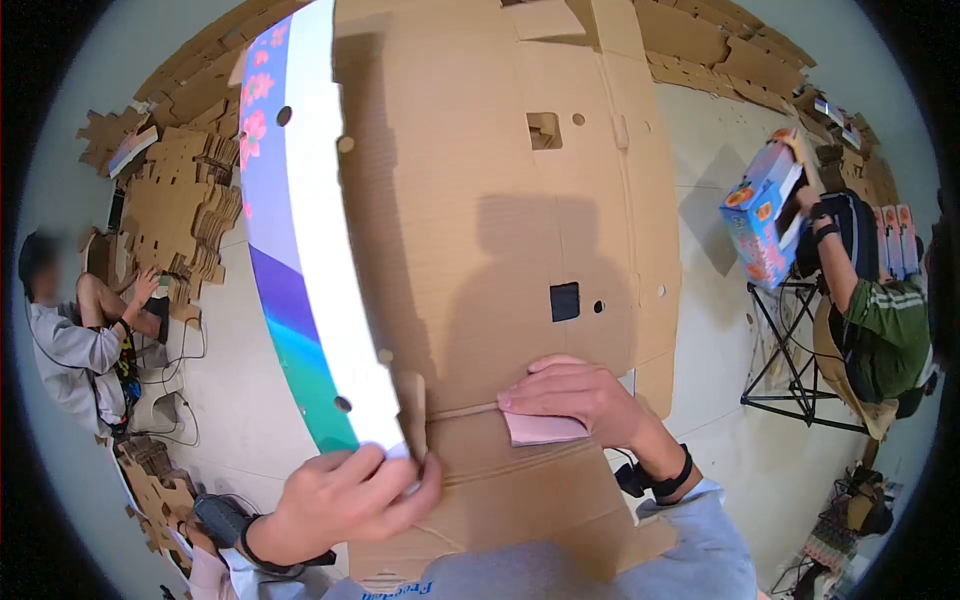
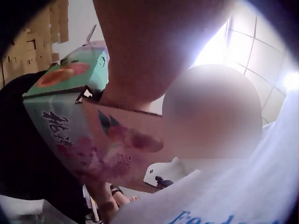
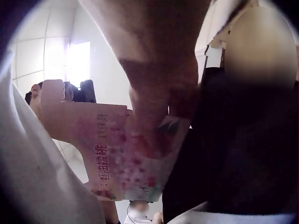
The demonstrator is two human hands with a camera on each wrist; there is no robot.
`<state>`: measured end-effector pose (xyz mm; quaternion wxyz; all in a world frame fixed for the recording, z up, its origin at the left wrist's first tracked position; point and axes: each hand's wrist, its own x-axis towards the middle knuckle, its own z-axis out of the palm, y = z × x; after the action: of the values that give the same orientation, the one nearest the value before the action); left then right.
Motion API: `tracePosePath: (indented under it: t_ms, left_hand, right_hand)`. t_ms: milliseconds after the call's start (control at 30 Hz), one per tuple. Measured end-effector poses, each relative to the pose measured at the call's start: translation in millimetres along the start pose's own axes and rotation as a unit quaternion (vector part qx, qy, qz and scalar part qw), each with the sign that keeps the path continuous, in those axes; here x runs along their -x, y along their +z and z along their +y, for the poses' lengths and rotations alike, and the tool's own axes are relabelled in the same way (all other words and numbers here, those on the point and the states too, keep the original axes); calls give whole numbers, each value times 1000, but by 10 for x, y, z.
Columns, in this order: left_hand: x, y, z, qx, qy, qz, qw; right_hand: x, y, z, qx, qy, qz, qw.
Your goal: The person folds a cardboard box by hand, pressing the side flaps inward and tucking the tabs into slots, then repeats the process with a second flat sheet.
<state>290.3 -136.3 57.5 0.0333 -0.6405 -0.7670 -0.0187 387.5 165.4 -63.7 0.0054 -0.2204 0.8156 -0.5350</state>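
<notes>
A large cardboard box blank [image 1: 440,250] lies unfolded before me, bare brown inside, its left side raised as a white, purple and green printed panel [image 1: 290,230]. My left hand [image 1: 350,495] grips that panel's near corner with curled fingers, beside a small upright flap [image 1: 412,410]. At the near fold, my right hand [image 1: 580,400] holds the cardboard edge, fingers over the inner side, next to a pink flap [image 1: 545,428]. The left wrist view shows peach-printed outer faces [image 2: 126,135] meeting at a corner. A pink printed face [image 3: 112,140] hangs below the right hand in its wrist view.
On the left, a seated person [image 1: 75,340] is near stacked flat cardboard [image 1: 180,200]. A person in green [image 1: 885,330] on the right handles a blue printed box [image 1: 765,215] over a black folding stand [image 1: 795,370]. Cables [image 1: 185,345] lie on the pale floor [image 1: 215,420].
</notes>
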Motion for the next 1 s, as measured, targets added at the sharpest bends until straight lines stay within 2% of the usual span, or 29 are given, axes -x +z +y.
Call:
tracePosePath:
  t_ms: [100,200,300,400,500,600,667,700,767,800,833,933,1000]
  left_hand:
    - [-194,106,39,-46,17,-73,996]
    - [-139,-14,-5,8,26,-26,999]
    - [84,21,-103,171,-28,63,983]
    - [287,-183,-83,158,-69,-72,982]
    - [378,-161,80,213,-128,-101,963]
    - [485,151,134,232,-153,44,960]
    - [561,304,112,210,-154,53,964]
    - [583,348,104,199,-153,58,966]
    - [617,376,131,233,-180,66,953]
    - [625,386,138,246,-196,71,947]
    - [615,389,130,255,-198,73,944]
    - [595,343,121,269,-210,61,938]
    - [536,258,91,264,-202,34,943]
  right_hand:
    - [26,-24,-21,31,22,34,999]
    - [65,-106,-4,11,65,68,996]
    - [91,-134,-39,-28,73,87,993]
    - [120,-51,-118,-35,107,112,987]
    - [174,-2,-213,-77,203,77,973]
    - [232,-226,-465,-143,222,99,959]
    - [639,-604,-368,-171,257,67,949]
    - [930,-758,-203,-191,351,168,901]
    - [1335,-814,138,-46,456,283,843]
    - [1458,-773,271,113,465,291,828]
    - [1489,-743,316,268,463,290,794]
    - [1530,-492,244,42,448,309,838]
    - [1583,-508,112,-67,442,310,839]
